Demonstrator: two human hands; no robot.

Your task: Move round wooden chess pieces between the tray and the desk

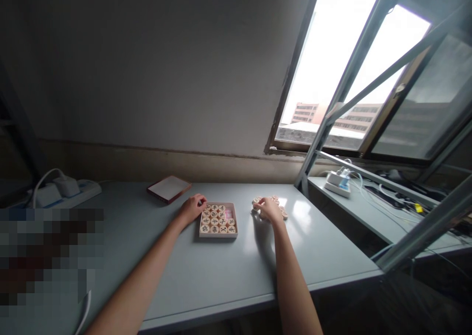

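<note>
A pale grey table (206,276) fills the lower middle of the frame, with a dull wall behind it and an open window (332,79) at upper right. A white power strip (62,191) is seen at the left edge, and a red-edged lid (168,188) lies flat just above the centre.

At the centre a shallow wooden box (218,221) is set, nearly filled with rows of round chess discs; one cell at its upper right looks bare. The box's upper left corner is touched by the left hand (192,208), fingers curled loosely, nothing held.

Right of the box, a small loose heap of discs (278,204) is spread on the table. It is covered in part by the right hand (269,210), its fingertips bent down onto the pieces; whether one is pinched cannot be told.

The discs are judged light, hard and smooth, likely to slide on the table, and best taken by the rim between thumb and finger.
</note>
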